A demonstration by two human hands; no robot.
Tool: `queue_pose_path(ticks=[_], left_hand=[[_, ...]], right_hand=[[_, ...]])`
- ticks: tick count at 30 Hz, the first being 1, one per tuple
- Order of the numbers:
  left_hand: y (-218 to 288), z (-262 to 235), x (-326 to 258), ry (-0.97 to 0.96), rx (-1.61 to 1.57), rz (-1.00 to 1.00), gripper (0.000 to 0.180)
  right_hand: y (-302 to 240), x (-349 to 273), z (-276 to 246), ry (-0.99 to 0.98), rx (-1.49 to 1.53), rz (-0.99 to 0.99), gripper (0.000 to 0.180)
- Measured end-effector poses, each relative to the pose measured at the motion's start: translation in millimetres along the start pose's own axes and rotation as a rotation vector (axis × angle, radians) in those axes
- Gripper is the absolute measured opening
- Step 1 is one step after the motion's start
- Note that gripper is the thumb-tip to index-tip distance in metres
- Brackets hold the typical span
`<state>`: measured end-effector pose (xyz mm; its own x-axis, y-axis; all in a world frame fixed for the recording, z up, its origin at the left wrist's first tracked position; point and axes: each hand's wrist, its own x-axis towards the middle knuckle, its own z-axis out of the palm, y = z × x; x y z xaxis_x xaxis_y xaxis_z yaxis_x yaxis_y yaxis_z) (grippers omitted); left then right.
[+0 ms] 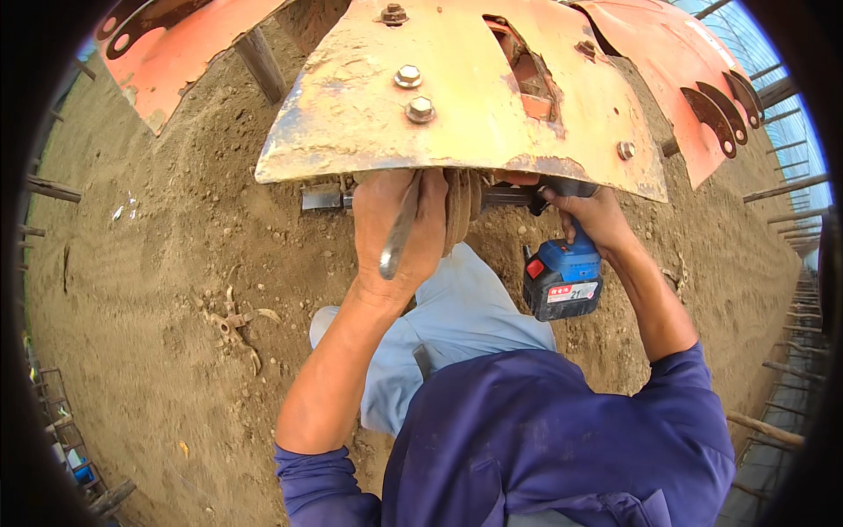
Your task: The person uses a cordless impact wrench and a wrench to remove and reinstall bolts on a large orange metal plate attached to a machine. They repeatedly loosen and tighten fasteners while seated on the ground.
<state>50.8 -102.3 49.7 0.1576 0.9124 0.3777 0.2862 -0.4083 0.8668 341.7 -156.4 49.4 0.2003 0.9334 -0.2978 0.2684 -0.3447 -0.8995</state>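
My left hand (420,224) is closed around a flat metal bar like a wrench handle (399,235), which sticks out toward me; its far end is hidden. That hand sits under the front edge of a worn orange-yellow metal guard (351,114), beside a dirt-caked round part (463,206). To the right, my right hand (597,220) grips a cordless power tool (566,255) with a blue and black battery at its base. The tool's front end lies beneath the guard, next to a dark horizontal shaft (509,196), and cannot be seen.
Rusty bolts and shiny bolts (420,110) stand up from the guard, which has a torn opening. Orange side panels (676,79) flank it. A rusty bladed metal piece (233,323) lies on the soil at left. Wooden stakes (764,429) line the right side.
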Motion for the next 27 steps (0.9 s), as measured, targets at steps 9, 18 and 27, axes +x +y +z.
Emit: queue_pose_path(ticks=[9, 18, 27], left_hand=[[0.1, 8.4, 1.7, -0.023, -0.108, -0.098, 0.023], [3.7, 17.4, 0.3, 0.018, -0.103, -0.020, 0.028], [10.3, -5.6, 2.2, -0.129, -0.056, -0.012, 0.033]], right_hand=[[4.2, 1.7, -4.6, -0.044, 0.046, 0.007, 0.024], [15.4, 3.4, -14.5, -0.098, 0.188, 0.046, 0.023], [8.6, -0.3, -10.2, -0.061, 0.171, 0.032, 0.022]])
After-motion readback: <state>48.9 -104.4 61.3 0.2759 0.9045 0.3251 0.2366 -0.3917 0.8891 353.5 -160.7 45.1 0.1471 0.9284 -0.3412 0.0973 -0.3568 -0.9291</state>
